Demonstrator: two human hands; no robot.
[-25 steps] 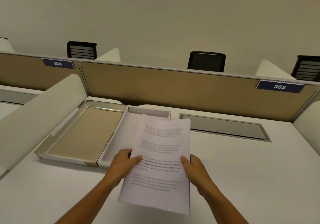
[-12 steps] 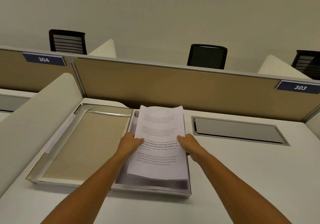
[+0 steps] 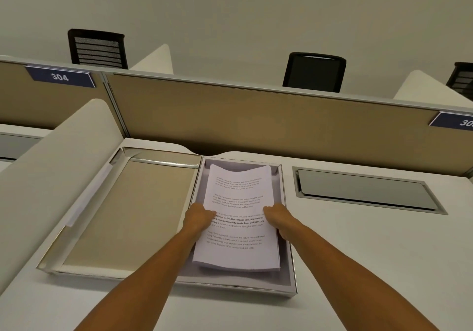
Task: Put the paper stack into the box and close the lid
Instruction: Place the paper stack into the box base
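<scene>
A stack of white printed paper [image 3: 239, 197] lies inside the shallow white box [image 3: 288, 254] on the desk, its far end slightly curled up. My left hand [image 3: 198, 218] grips the stack's left edge and my right hand [image 3: 280, 219] grips its right edge, thumbs on top. The box's lid [image 3: 133, 210], tan inside with a silver rim, lies flat and wide to the left, joined to the box.
A white curved divider [image 3: 51, 161] rises just left of the lid. A tan partition [image 3: 256, 118] with number plates 304 and 303 stands behind. A grey cable hatch [image 3: 366, 192] is set in the desk right of the box. Black chairs stand beyond.
My hands carried the paper stack forward from above the desk's near side and lowered it into the box; it now sits deeper inside the walls.
</scene>
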